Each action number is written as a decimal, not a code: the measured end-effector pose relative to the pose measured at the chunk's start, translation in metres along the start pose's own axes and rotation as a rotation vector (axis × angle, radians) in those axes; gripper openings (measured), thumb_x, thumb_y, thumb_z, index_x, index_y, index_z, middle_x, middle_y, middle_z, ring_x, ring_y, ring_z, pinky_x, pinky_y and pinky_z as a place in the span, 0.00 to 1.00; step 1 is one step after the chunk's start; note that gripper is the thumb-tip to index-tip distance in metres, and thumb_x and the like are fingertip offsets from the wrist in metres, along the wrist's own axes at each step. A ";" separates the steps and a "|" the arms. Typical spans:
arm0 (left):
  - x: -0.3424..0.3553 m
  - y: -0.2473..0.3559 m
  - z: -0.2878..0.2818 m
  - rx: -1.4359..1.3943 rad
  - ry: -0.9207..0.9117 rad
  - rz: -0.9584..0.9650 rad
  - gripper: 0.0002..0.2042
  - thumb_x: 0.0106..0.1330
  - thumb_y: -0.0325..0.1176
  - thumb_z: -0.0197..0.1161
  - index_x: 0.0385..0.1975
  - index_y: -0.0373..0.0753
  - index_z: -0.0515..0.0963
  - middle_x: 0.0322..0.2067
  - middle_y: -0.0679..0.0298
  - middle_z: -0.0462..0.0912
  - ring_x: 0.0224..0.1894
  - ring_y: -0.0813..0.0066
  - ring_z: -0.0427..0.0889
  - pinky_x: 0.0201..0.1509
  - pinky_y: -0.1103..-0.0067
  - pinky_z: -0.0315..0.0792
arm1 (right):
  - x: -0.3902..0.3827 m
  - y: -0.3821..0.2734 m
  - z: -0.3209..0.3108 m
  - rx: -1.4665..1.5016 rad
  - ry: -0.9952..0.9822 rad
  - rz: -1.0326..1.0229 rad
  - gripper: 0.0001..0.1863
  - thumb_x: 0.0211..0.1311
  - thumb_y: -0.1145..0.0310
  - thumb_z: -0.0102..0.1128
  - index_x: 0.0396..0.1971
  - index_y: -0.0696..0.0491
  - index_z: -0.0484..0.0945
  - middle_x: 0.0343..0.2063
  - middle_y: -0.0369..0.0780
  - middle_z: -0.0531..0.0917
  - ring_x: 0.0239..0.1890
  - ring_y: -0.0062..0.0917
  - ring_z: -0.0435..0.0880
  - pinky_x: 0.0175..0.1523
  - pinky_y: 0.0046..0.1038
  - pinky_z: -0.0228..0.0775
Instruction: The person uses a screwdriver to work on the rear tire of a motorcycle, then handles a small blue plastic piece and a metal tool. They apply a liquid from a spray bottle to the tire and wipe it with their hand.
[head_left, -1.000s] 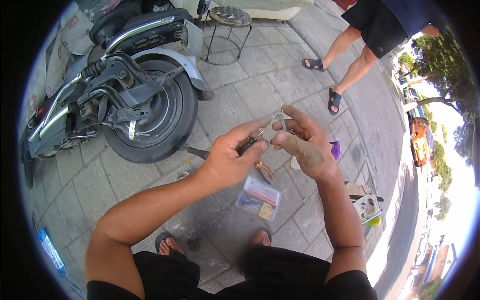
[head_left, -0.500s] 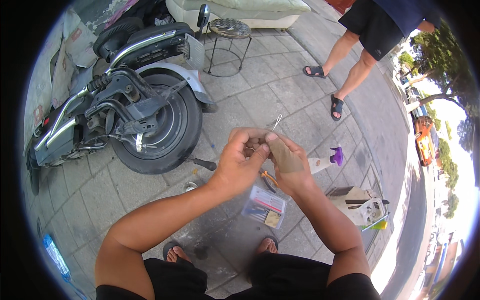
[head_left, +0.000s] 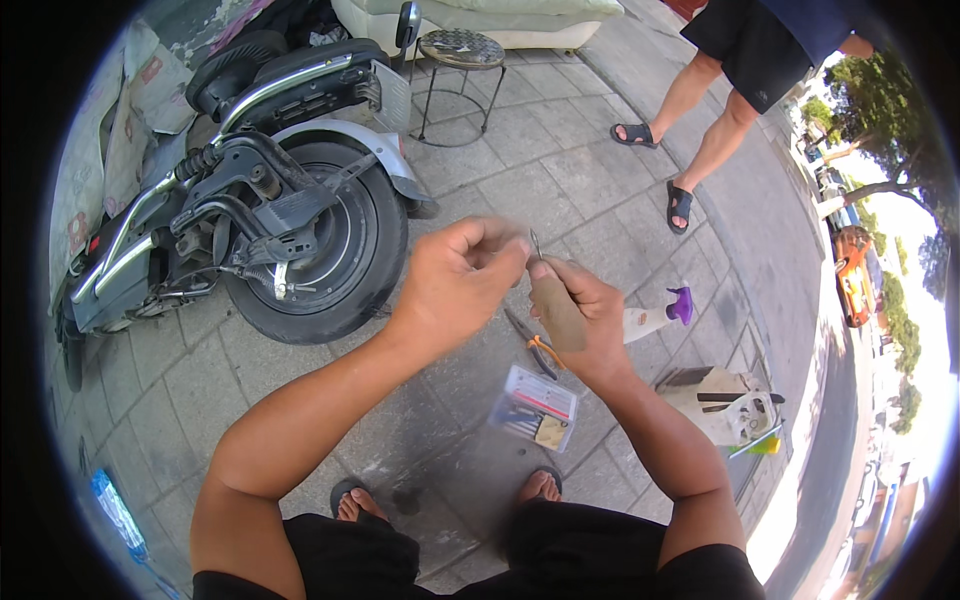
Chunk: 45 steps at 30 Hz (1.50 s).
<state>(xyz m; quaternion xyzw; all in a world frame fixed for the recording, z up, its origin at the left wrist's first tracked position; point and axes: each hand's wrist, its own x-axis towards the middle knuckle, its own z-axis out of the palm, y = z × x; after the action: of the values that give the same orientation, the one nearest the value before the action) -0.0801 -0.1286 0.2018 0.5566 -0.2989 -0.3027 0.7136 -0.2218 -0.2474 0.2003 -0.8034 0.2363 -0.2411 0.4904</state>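
Pinching, the right hand [head_left: 585, 310] presses its brown thumb wrap [head_left: 560, 315] toward curled fingers around a slim metal tool [head_left: 535, 242], whose tip pokes out above the pavement [head_left: 545, 190], well in from its roadside edge. Probably light, stiff and prone to twist, it suits a hold near its hidden end. Left hand [head_left: 450, 285] is just beside (too blurred to tell if it pinches anything); both forearms [head_left: 320, 415] slant inward.

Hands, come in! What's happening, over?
Right hand pinching thin metal piece. Left hand close by, blurred, grip unclear. Pliers on paving below; nothing visibly blocking.
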 end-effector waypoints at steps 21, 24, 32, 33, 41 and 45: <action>0.004 -0.010 -0.001 -0.219 0.056 -0.214 0.05 0.73 0.29 0.66 0.41 0.35 0.81 0.28 0.64 0.83 0.19 0.85 0.75 0.17 0.85 0.58 | 0.002 -0.006 0.009 -0.562 0.086 -0.444 0.03 0.70 0.70 0.66 0.39 0.51 0.84 0.25 0.43 0.80 0.27 0.42 0.83 0.31 0.40 0.75; 0.005 -0.016 -0.001 -0.201 0.098 -0.178 0.03 0.72 0.29 0.66 0.38 0.38 0.79 0.26 0.68 0.79 0.18 0.84 0.72 0.17 0.84 0.58 | 0.000 -0.014 0.013 -0.612 0.088 -0.436 0.03 0.70 0.68 0.66 0.38 0.52 0.83 0.25 0.42 0.80 0.27 0.42 0.84 0.31 0.41 0.75; 0.010 -0.025 0.002 -0.256 0.203 -0.250 0.07 0.70 0.29 0.66 0.30 0.43 0.75 0.22 0.73 0.74 0.17 0.84 0.69 0.19 0.81 0.58 | 0.002 -0.010 0.020 -0.647 0.043 -0.462 0.05 0.65 0.72 0.65 0.38 0.56 0.82 0.28 0.44 0.82 0.29 0.44 0.87 0.31 0.43 0.78; 0.009 -0.024 0.001 -0.285 0.195 -0.272 0.07 0.69 0.30 0.67 0.30 0.42 0.76 0.22 0.72 0.74 0.18 0.84 0.70 0.20 0.81 0.60 | 0.002 -0.009 0.020 -0.656 0.043 -0.467 0.06 0.64 0.73 0.65 0.38 0.56 0.82 0.29 0.45 0.82 0.30 0.45 0.87 0.32 0.43 0.78; 0.005 -0.028 0.006 -0.404 0.254 -0.334 0.07 0.69 0.30 0.65 0.28 0.46 0.75 0.20 0.73 0.72 0.16 0.84 0.66 0.18 0.81 0.54 | 0.005 0.001 0.029 -0.627 -0.023 -0.415 0.07 0.63 0.74 0.64 0.39 0.59 0.83 0.30 0.47 0.83 0.29 0.45 0.87 0.35 0.42 0.78; 0.005 -0.040 -0.001 -0.284 0.206 -0.253 0.04 0.70 0.30 0.65 0.32 0.43 0.78 0.22 0.74 0.73 0.18 0.85 0.67 0.21 0.81 0.57 | 0.015 -0.012 0.016 -0.162 -0.256 0.000 0.07 0.70 0.70 0.65 0.38 0.59 0.84 0.28 0.49 0.83 0.28 0.46 0.84 0.34 0.40 0.74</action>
<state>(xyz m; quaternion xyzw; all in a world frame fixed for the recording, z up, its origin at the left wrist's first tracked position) -0.0807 -0.1396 0.1630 0.5114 -0.1066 -0.3703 0.7681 -0.1988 -0.2406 0.2071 -0.8645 0.1903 -0.1169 0.4502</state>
